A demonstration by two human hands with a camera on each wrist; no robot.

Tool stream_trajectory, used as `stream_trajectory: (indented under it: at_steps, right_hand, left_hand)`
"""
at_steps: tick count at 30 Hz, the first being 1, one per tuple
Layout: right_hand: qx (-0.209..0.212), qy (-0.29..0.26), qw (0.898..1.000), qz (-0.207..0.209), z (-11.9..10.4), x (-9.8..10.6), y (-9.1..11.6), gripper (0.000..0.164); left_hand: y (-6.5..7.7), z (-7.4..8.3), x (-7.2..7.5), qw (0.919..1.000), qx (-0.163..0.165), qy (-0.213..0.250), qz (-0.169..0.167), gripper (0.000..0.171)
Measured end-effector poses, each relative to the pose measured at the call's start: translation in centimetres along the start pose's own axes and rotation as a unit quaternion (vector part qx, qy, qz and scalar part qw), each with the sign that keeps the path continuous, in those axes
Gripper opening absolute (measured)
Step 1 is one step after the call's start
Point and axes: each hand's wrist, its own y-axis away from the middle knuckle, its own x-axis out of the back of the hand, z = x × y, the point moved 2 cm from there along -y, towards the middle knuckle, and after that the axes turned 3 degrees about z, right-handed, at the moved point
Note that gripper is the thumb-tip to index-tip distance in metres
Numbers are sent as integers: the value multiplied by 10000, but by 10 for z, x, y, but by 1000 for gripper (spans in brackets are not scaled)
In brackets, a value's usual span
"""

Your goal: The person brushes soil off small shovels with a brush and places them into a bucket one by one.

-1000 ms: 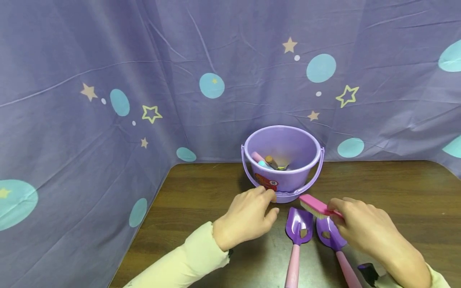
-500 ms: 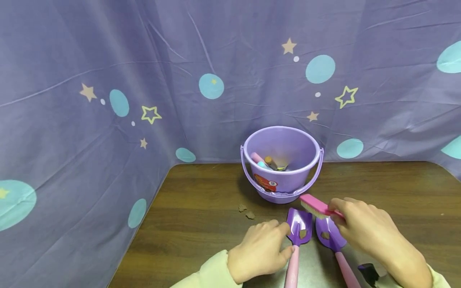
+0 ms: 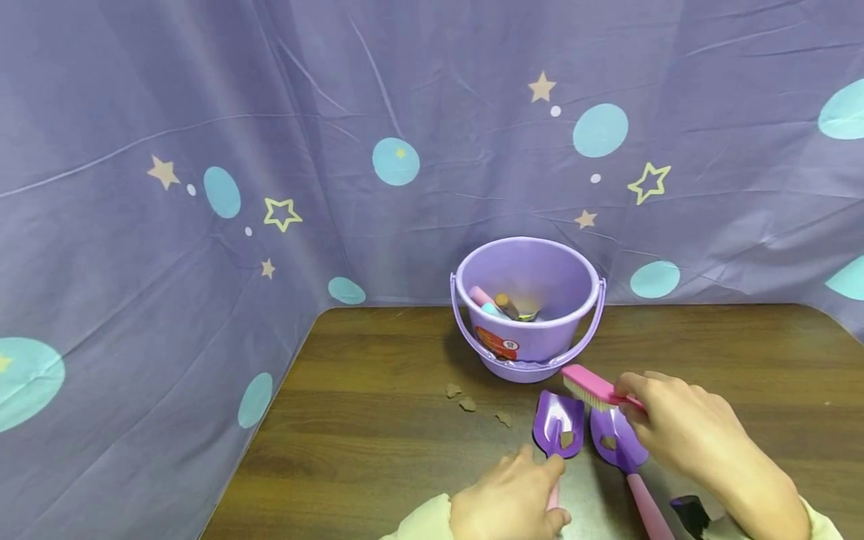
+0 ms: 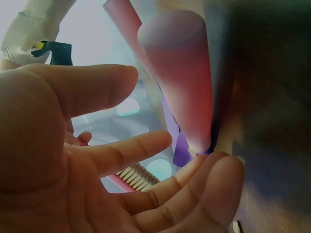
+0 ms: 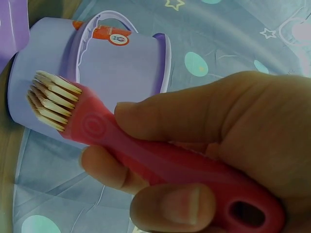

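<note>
Within right grip (image 3: 695,424), pink brush (image 3: 590,385)

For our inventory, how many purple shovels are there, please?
2: one pink-handled purple plastic shovel by the left hand, another partly behind the pink bristle brush in the right hand. The lilac plastic bucket may hide more.

The left hand (image 3: 506,496) (cropped below) partly hides a pink handle (image 3: 554,498)
</note>
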Motion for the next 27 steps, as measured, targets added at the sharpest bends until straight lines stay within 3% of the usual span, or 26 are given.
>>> stream_trajectory:
  at_steps: [7,14,21,27]
  right_hand:
    - [28,0,10000,13,0,-1,0,20]
    - [47,-13,10000,35,0,-1,0,20]
    - [47,-26,10000,19,-1,-1,-1,21]
    - [21,-9,10000,12,0,-1,0,21]
  left_hand:
    - [-3,2,-5,9996,-246,-35,159,33]
    - [-6,6,-14,9999,14,-86,-67,30]
    - [-10,8,-20,9996,71,-265,-34,30]
    - [-12,9,-22,9992,365,-105,-155,32]
